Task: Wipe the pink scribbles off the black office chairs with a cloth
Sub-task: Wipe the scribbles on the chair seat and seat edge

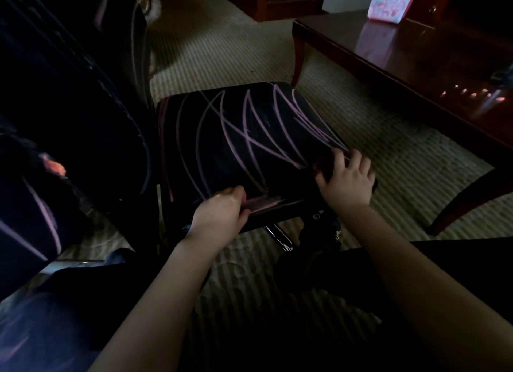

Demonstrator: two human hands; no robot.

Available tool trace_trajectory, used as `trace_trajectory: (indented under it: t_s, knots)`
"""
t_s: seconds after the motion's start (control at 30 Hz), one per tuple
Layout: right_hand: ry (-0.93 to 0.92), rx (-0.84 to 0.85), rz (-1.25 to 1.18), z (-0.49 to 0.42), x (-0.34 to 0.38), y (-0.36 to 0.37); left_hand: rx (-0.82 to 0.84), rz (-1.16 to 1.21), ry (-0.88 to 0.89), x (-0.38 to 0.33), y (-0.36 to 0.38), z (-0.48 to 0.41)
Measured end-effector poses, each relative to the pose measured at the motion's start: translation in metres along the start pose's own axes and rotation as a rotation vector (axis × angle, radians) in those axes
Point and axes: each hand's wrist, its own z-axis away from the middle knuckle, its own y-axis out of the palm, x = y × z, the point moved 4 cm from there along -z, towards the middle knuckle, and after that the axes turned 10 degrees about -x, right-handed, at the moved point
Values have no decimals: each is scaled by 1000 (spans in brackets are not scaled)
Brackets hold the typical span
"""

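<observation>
- Black chair seat, pink scribbles crossing its top, standing on the carpet beside the tabletop.
- Left hand gripping the seat's near edge, fingers curling round it.
- Right hand resting on the near right corner, fingers spreading; cloth beneath: cannot tell.

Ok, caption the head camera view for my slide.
Left hand grips, right hand rests on a black chair seat crossed with pink scribbles.
</observation>
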Motion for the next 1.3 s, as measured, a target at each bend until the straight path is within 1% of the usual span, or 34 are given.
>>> trace_trajectory:
  t_s: [0.07, 0.13, 0.2, 0.23, 0.3, 0.33, 0.4, 0.47, 0.53, 0.57, 0.6, 0.67, 0.73, 0.8, 0.83, 0.87, 0.9, 1.0, 1.03, 1.07, 1.1, 1.17, 1.2, 1.23, 1.3]
  knots:
    - [30, 69, 64, 5, 6, -5, -11, -5, 5, 0, -1, 0]
    - [-68, 86, 29, 15, 30, -8, -19, -11, 13, -2, -1, 0]
    - [-240, 40, -85, 31, 58, -9, -16, -7, 6, -2, 0, 0]
    - [-297, 27, -171, 38, 68, -9, -14, -5, 2, -2, -1, 0]
    - [-352, 26, -279, 41, 71, -9, -8, -3, -2, -1, -1, 0]
    - [-347, 4, -296, 37, 64, -10, -6, -1, -5, 0, -2, 1]
    - [-241, -43, -276, 24, 38, -8, -8, 1, -8, 2, -4, 2]
    - [-61, -38, -184, 17, 14, -7, -15, -1, -11, 4, -4, 3]
    - [130, -16, -131, 21, 11, -2, -19, -1, -13, 7, -5, 3]
    - [170, -7, -124, 27, 19, -1, -20, 0, -13, 7, -4, 3]
    - [159, -36, -115, 34, 31, 0, -22, 3, -12, 8, -4, 3]
    - [63, -92, -136, 46, 61, -1, -27, 11, -12, 8, -5, 3]
    - [-104, -132, -186, 51, 85, -2, -29, 10, -14, 8, -6, 4]
    - [-296, -101, -237, 49, 96, 0, -31, 11, -17, 9, -8, 5]
    - [-337, -79, -265, 44, 94, 0, -32, 13, -23, 10, -9, 6]
    - [-326, -73, -284, 37, 88, -2, -35, 13, -30, 11, -10, 7]
    - [-270, -72, -288, 31, 78, -1, -43, 10, -35, 13, -11, 8]
    - [85, -106, -332, 25, 53, -2, -62, 10, -36, 18, -11, 9]
    - [154, -123, -345, 28, 58, -4, -65, 12, -33, 18, -11, 9]
    - [145, -124, -358, 33, 71, -7, -66, 13, -34, 19, -10, 8]
    - [58, -118, -370, 40, 88, -9, -65, 13, -37, 19, -10, 8]
    - [-187, -76, -401, 54, 116, -10, -70, 6, -40, 20, -11, 9]
    - [-258, -40, -419, 56, 120, -10, -72, 4, -41, 20, -12, 10]
    - [-282, -6, -431, 51, 117, -9, -75, 10, -43, 21, -13, 11]
    - [-202, 0, -416, 38, 98, -6, -84, 23, -49, 24, -15, 12]
